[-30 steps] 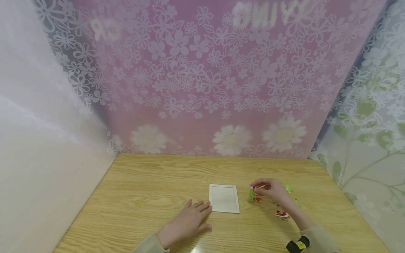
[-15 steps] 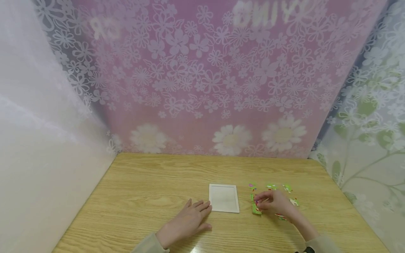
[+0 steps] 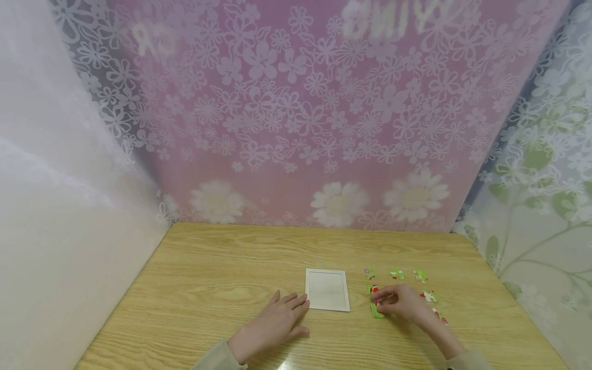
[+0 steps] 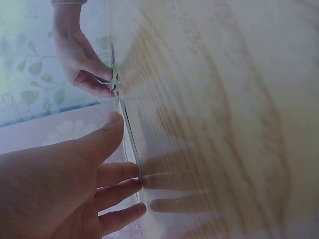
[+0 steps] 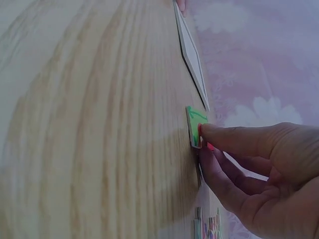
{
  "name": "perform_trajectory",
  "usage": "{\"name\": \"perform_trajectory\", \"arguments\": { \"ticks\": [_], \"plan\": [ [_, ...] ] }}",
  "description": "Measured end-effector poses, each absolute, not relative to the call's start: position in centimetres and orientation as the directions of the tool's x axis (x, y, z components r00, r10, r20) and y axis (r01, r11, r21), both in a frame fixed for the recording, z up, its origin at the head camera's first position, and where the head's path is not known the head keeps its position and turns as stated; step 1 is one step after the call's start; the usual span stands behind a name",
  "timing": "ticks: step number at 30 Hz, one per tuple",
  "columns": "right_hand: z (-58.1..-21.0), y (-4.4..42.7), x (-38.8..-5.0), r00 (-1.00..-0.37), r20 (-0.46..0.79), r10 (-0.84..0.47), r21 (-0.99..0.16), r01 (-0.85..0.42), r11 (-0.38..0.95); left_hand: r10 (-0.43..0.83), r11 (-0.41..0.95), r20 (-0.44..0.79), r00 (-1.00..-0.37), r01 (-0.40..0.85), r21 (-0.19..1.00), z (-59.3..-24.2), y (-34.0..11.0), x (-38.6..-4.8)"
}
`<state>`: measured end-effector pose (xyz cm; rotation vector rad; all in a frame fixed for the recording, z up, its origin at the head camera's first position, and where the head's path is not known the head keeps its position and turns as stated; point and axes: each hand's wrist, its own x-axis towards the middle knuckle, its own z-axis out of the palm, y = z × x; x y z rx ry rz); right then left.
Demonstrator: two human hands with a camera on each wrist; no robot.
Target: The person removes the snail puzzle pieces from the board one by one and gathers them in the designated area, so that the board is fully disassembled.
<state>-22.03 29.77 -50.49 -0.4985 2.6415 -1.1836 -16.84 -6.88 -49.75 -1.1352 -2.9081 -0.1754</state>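
My left hand [image 3: 275, 324] lies with straight fingers on the table, fingertips touching the lower left corner of a shallow white frame [image 3: 327, 290]. In the left wrist view, the left fingers [image 4: 119, 191] rest along the frame's edge. Right of the frame, my right hand [image 3: 404, 303] pinches a green jigsaw piece [image 3: 376, 312] between thumb and fingers, low at the tabletop. The right wrist view shows this piece [image 5: 195, 119] with its green face partly covered by the fingertips. Just behind it lies a red and green piece [image 3: 372, 289].
Behind the right hand lie a purple-flowered piece [image 3: 368, 273] and two green and white pieces, one in the middle [image 3: 396, 274], one farther right [image 3: 420, 276]. Others lie near the right wrist [image 3: 429, 296] and forearm [image 3: 441, 317]. A pink flowered backdrop [image 3: 300, 128] stands behind the table.
My right hand has moved nearer the table's front edge, leaving the purple-flowered piece and the red and green piece lying behind. The left hand and the white frame have stayed put.
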Motion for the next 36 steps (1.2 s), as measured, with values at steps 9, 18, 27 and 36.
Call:
{"name": "perform_trajectory", "arguments": {
  "ticks": [9, 18, 27, 36],
  "plan": [
    [-50.6, 29.5, -21.7, -0.924, -0.006, -0.381, -0.712, -0.264, 0.651, 0.677, 0.727, 0.061, -0.734, 0.679, 0.098, -50.0, -6.7, -16.8],
    [-50.7, 29.0, -21.3, -0.943, 0.015, -0.332, -0.678, -0.254, 0.69, 0.682, 0.722, 0.075, -0.727, 0.686, 0.092, -50.1, -6.8, -17.0],
    [-50.5, 28.9, -20.7, -0.948, 0.027, -0.317, -0.66, -0.255, 0.707, 0.675, 0.73, 0.052, -0.736, 0.676, 0.102, -49.9, -6.7, -17.0],
    [-47.4, 28.9, -21.3, -0.94, 0.19, -0.284, -0.607, -0.34, 0.718, 0.676, 0.718, 0.082, -0.732, 0.68, 0.151, -50.5, -7.7, -18.6]
  ]
}}
